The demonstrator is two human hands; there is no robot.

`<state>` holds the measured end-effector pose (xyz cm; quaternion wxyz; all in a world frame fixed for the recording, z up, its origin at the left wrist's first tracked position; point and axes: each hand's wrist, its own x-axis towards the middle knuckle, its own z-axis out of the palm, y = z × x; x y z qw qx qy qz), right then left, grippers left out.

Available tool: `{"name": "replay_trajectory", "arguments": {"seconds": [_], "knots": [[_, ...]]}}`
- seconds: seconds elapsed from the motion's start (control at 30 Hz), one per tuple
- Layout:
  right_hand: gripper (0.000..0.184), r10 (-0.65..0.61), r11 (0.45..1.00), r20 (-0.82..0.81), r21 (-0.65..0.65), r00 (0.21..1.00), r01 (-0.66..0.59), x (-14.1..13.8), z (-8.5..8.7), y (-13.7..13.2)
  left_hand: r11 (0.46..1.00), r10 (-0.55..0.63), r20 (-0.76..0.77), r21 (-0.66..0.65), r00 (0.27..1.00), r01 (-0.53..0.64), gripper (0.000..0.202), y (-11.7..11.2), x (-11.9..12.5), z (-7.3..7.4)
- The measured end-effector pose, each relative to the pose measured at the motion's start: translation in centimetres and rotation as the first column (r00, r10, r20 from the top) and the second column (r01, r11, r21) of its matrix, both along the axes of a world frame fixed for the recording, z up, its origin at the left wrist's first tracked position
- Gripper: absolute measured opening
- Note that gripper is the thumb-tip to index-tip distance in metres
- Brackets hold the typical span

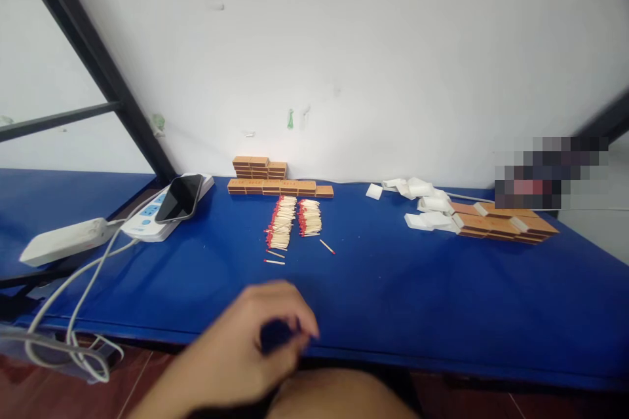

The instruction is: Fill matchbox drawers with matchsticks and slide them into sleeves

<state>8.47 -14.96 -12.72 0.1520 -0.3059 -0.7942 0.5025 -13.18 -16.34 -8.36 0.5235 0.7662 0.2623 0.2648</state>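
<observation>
My left hand [265, 340] hovers over the near edge of the blue table [393, 288]. Its fingers are curled into a loose pinch around a small dark patch, and motion blur hides what is inside. My right hand is out of view. Farther back lie two heaps of red-tipped matches [292, 221], with three loose matches [327, 247] beside them. Behind the heaps, closed brown matchboxes [268, 180] are stacked against the wall. At the right are white inner trays [425, 204] and brown outer sleeves [506, 224].
A black phone [179, 198] rests on a white power strip [147, 217] at the left, beside a white adapter [63, 241] with cables [73, 314] trailing off the table edge. A black metal frame [98, 65] slants up the left wall. A bare skin-coloured shape [339, 396] fills the bottom centre.
</observation>
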Motion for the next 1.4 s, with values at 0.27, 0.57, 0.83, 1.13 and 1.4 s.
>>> {"name": "replay_trajectory", "arguments": {"seconds": [0.27,0.57,0.83,1.13,1.4], "knots": [[0.030,-0.403,0.818,0.155,0.503,0.902,0.279,5.0,5.0,6.6,0.718,0.431,-0.366,0.692,0.825,-0.068,0.021,8.7,-4.3,0.1],[0.013,-0.168,0.891,0.302,0.453,0.938,0.014,5.5,4.5,11.1,0.586,0.495,-0.424,0.808,0.758,0.069,0.033,11.0,-3.7,0.2],[0.009,-0.324,0.778,0.248,0.620,0.913,0.108,2.8,3.7,11.6,0.574,0.475,-0.410,0.815,0.779,0.079,0.040,12.7,-3.9,0.5],[0.010,-0.580,0.639,0.217,0.719,0.786,0.273,4.6,5.4,14.3,0.808,0.364,-0.099,0.528,0.926,-0.261,0.045,18.3,-2.4,6.2],[0.037,-0.922,0.363,0.215,0.766,0.321,0.530,12.8,3.7,19.9,0.761,0.480,0.176,0.404,0.860,-0.508,0.047,23.0,-0.1,5.4]]}}
